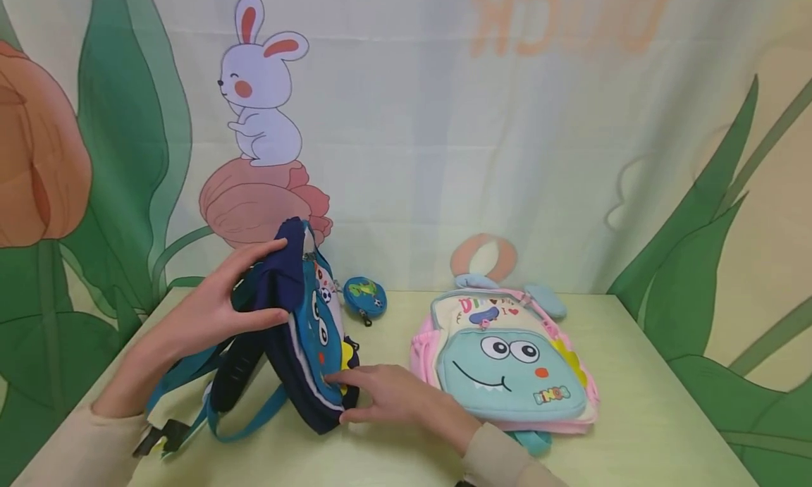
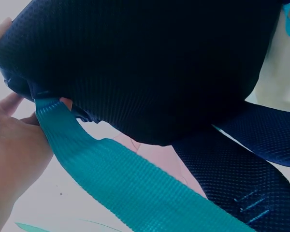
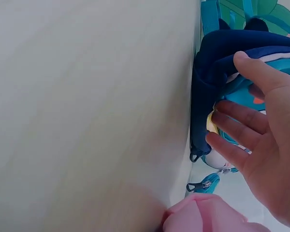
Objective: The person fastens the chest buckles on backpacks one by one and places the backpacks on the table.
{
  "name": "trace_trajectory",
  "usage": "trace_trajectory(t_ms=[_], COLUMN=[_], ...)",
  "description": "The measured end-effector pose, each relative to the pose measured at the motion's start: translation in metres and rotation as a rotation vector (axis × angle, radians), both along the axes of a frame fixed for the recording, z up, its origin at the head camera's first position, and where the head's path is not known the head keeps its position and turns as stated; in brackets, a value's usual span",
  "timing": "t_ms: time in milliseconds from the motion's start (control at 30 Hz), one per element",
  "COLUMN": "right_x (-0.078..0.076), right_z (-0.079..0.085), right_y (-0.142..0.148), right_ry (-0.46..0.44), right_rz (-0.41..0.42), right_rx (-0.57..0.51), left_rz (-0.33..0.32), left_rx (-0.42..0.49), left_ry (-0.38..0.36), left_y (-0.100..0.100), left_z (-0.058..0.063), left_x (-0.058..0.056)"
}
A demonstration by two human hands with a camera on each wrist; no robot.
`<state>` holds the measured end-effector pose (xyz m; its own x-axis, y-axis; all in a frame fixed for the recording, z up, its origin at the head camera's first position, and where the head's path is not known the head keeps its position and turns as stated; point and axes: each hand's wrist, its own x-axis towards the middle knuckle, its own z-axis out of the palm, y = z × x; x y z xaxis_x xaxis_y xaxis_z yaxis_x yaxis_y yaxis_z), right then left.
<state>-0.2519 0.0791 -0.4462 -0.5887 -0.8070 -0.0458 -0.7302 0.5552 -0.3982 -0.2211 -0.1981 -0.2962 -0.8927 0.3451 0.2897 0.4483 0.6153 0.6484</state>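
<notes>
A navy and teal children's backpack (image 1: 282,284) with a cartoon face stands tilted on the left of the table, its front turned to the right. My left hand (image 1: 218,300) holds its upper part, thumb at the side and forefinger on the top edge. In the left wrist view, the bag's dark back panel (image 2: 164,67) and a teal strap (image 2: 96,154) hide part of that hand. Low on the bag's front, my right hand (image 1: 396,401) touches it with fairly straight fingers. The right wrist view shows its thumb (image 3: 249,67) by the bag's bottom edge.
A pink and mint backpack (image 1: 514,374) with a cartoon face lies on the table (image 1: 647,402) to the right. A small round teal pouch (image 1: 365,297) lies behind the navy bag. Teal straps (image 1: 250,427) trail at the left. A printed curtain (image 1: 393,120) hangs behind.
</notes>
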Motion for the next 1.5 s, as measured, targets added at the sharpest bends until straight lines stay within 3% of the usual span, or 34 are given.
trace_trajectory(t_ms=[433,667,1100,1500], right_x=[0.007,0.005,0.003,0.004], right_z=[0.011,0.022,0.042,0.070], right_y=[0.020,0.036,0.062,0.076], right_ry=[-0.046,0.028,0.139,0.310], right_rz=[-0.021,-0.020,-0.133,-0.152], right_rx=[0.047,-0.047,-0.198,-0.437], left_rz=[-0.018,-0.031,-0.026,-0.068], left_rx=[-0.009,0.007,-0.004,0.024], left_ry=[0.028,0.025,0.033,0.060], left_y=[0.027,0.036,0.049,0.068], left_z=[0.000,0.001,0.001,-0.002], left_x=[-0.012,-0.016,-0.021,-0.031])
